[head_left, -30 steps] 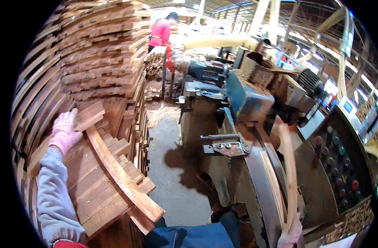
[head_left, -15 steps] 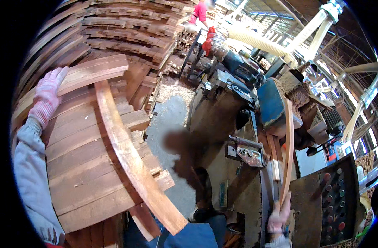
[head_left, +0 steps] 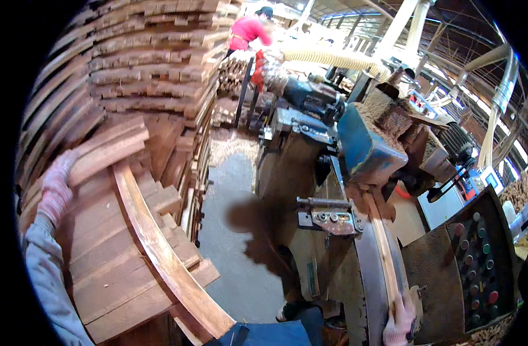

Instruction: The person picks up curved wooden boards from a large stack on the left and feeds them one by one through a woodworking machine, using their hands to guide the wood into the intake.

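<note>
My left hand (head_left: 57, 185), in a pink and white glove, grips the left end of a flat wooden plank (head_left: 108, 151) on top of a stack of planks (head_left: 102, 254) at my left. A long curved wooden piece (head_left: 160, 256) lies across that stack, reaching toward me. My right hand (head_left: 399, 324), also gloved, holds the near end of a thin curved wooden strip (head_left: 384, 245). The strip lies along the grey table of the machine (head_left: 365, 271) at my right.
A blue machine housing (head_left: 362, 144) with sawdust on it stands behind the table, and a pale dust hose (head_left: 333, 57) runs above it. A control panel (head_left: 477, 265) with coloured buttons is at the right. Tall plank stacks (head_left: 154, 63) rise behind. A person in red (head_left: 249, 30) works far off. Grey floor (head_left: 229, 236) lies between.
The thin strip in my right hand has come down from nearly upright to lying along the machine table. My left hand stays on the plank's end.
</note>
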`<action>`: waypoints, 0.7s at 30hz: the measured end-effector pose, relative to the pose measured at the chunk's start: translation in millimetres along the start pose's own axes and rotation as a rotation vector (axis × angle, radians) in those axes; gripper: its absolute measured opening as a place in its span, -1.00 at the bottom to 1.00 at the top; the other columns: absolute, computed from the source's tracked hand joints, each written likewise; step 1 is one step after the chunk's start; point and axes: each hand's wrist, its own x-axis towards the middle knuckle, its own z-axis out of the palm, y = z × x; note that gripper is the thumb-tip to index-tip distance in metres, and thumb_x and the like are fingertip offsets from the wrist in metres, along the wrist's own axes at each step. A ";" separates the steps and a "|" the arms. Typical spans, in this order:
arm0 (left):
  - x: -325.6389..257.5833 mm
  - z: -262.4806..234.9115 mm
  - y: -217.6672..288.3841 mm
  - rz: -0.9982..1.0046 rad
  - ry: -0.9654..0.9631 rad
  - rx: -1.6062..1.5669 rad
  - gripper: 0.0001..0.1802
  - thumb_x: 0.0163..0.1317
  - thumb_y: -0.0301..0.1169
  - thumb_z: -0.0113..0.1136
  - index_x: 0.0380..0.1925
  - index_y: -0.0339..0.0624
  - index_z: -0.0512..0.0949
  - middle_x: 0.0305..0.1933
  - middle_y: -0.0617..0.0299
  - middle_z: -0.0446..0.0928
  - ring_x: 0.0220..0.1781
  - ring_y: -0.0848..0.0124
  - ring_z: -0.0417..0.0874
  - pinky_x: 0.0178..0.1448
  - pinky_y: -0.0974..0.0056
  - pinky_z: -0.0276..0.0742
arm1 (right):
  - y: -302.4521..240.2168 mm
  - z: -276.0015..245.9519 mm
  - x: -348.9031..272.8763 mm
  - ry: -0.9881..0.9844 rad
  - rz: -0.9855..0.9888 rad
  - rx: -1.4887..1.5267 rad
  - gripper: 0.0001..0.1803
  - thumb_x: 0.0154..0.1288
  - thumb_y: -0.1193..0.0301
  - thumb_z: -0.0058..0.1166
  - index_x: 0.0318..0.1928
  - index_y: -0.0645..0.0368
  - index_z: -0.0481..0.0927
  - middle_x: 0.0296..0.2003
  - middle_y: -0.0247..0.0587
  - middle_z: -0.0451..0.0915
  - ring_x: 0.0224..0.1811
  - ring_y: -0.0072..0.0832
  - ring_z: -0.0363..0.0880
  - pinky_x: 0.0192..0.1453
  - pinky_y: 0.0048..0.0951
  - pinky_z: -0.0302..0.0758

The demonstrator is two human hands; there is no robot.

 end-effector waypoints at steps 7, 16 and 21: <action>-43.3 135.5 327.2 0.541 -0.227 0.958 -0.39 0.11 -0.54 0.33 0.23 0.05 0.55 -0.20 0.18 0.62 -0.03 0.13 0.71 0.06 0.02 0.61 | 19.2 59.0 117.3 -0.001 -0.049 -0.041 -0.53 0.27 0.56 0.18 0.22 0.24 0.65 0.10 0.16 0.67 0.10 0.09 0.64 0.22 -0.07 0.56; -118.9 326.4 548.6 1.312 -0.468 0.408 -0.71 0.30 -0.23 0.24 -0.01 0.01 0.63 -0.16 0.28 0.69 0.00 0.26 0.72 0.14 0.05 0.53 | -168.5 -30.1 120.4 -0.382 -0.010 0.522 0.21 -0.02 0.24 0.59 0.63 0.15 0.19 0.32 0.21 0.55 0.40 0.03 0.55 0.45 -0.10 0.46; -96.7 312.5 556.8 1.416 0.126 0.166 -0.72 0.35 -0.27 0.22 0.00 -0.09 0.58 -0.18 0.17 0.67 -0.06 0.23 0.70 0.10 -0.04 0.67 | -149.7 -96.8 -6.7 -0.186 0.374 0.328 -0.28 0.37 0.49 0.32 0.51 0.27 0.40 0.28 0.20 0.60 0.33 0.04 0.58 0.41 -0.11 0.48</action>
